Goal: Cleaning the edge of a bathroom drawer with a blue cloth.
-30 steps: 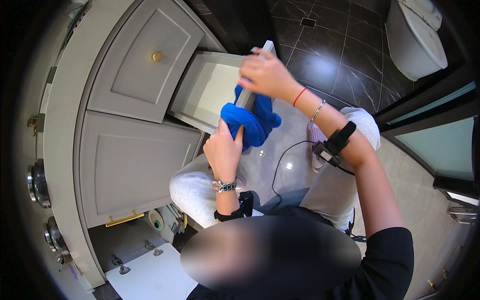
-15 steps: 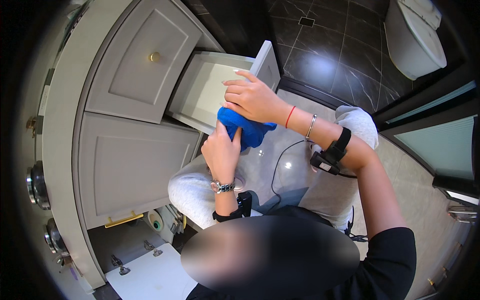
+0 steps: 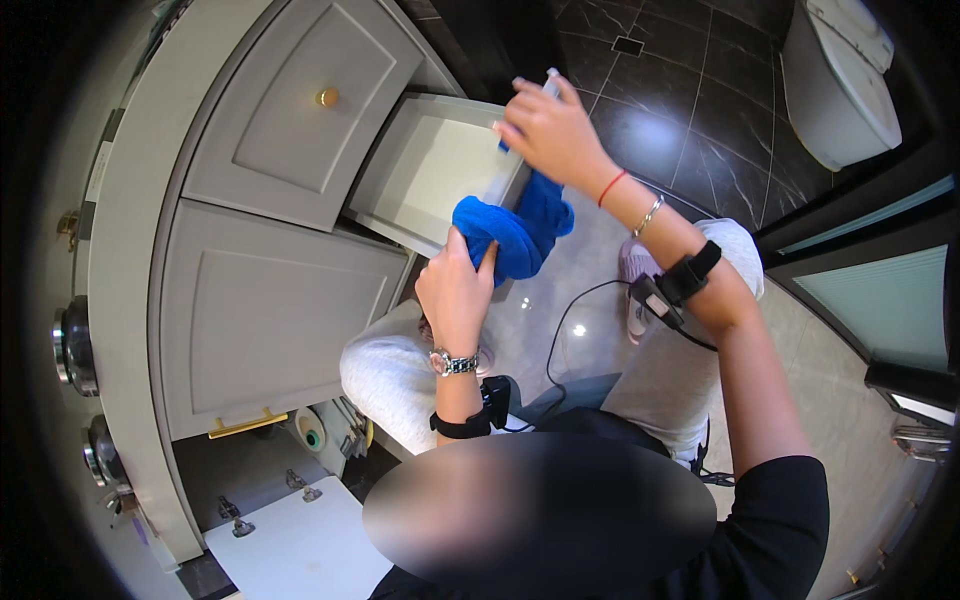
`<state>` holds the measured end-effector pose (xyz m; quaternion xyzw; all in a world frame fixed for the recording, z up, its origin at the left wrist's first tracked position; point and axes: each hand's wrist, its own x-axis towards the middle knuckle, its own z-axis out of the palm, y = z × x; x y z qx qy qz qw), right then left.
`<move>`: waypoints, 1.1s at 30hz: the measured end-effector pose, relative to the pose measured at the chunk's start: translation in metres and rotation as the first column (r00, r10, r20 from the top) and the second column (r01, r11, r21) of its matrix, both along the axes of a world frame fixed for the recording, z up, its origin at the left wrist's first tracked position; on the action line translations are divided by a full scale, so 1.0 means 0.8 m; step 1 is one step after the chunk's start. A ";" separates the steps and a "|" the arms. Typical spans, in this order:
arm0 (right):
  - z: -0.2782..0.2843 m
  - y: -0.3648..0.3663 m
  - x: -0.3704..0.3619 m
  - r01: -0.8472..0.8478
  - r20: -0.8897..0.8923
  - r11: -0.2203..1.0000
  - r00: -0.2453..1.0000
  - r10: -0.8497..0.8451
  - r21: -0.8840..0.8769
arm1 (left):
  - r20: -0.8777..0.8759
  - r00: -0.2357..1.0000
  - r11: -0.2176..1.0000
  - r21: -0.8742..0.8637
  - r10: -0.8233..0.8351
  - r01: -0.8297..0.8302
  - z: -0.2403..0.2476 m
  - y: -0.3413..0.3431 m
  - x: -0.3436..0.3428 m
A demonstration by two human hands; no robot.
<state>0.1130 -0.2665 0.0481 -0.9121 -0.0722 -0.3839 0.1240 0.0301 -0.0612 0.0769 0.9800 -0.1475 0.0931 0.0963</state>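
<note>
A bunched blue cloth (image 3: 515, 245) hangs in front of the open drawer (image 3: 420, 165), over its near front corner. My left hand (image 3: 455, 295) grips the lower end of the cloth, thumb and fingers pressed into its folds. Farther up, at the drawer's front panel, my right hand (image 3: 558, 130) has another part of the cloth under its palm. A bit of blue shows past its fingertips, and the cloth stretches from there down to my left hand. Some of the right fingers are raised. The inside of the drawer is white, with nothing visible lying in it.
Grey cabinet doors (image 3: 290, 310) stand at the left, above a lowered white flap (image 3: 300, 545). A black cable (image 3: 553, 350) loops between my knees from the wrist devices. A white toilet (image 3: 845, 90) stands on dark tiles at the far right.
My right hand has moved away from my left, up and right to the drawer front. The cloth, a compact bundle before, is now drawn out between both hands.
</note>
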 end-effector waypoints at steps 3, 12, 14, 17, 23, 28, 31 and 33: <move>0.005 0.033 -0.040 -0.305 -0.092 0.952 0.948 0.305 0.015 | -0.016 1.000 1.000 -0.009 -0.014 0.014 0.001 -0.005 0.001; -0.003 -0.003 -0.003 -0.014 -0.094 0.994 0.996 0.004 -0.111 | -0.045 0.999 1.000 -0.002 -0.001 0.001 0.009 -0.003 -0.002; -0.007 -0.036 0.020 0.061 0.076 0.998 0.995 -0.060 -0.014 | -0.014 0.999 0.999 -0.024 -0.029 0.028 0.009 -0.007 -0.004; -0.010 -0.047 0.028 0.099 0.110 0.994 0.989 -0.103 0.035 | -0.013 0.999 0.999 -0.022 -0.036 0.036 0.001 -0.009 0.000; 0.001 0.031 -0.030 -0.239 -0.027 0.963 0.971 0.237 -0.122 | -0.028 1.000 1.000 0.012 0.001 -0.001 0.002 -0.003 0.000; 0.001 0.044 -0.045 -0.328 0.005 0.945 0.945 0.328 0.003 | -0.074 0.997 1.000 0.017 0.010 -0.009 0.007 -0.011 -0.002; 0.012 0.027 -0.029 -0.214 -0.132 0.968 0.971 0.197 -0.129 | -0.068 0.997 0.999 0.031 0.025 -0.023 0.007 -0.008 -0.003; 0.005 0.010 -0.002 -0.096 -0.021 0.984 0.995 0.094 -0.149 | -0.063 0.997 0.998 0.037 0.043 -0.040 0.012 -0.002 -0.004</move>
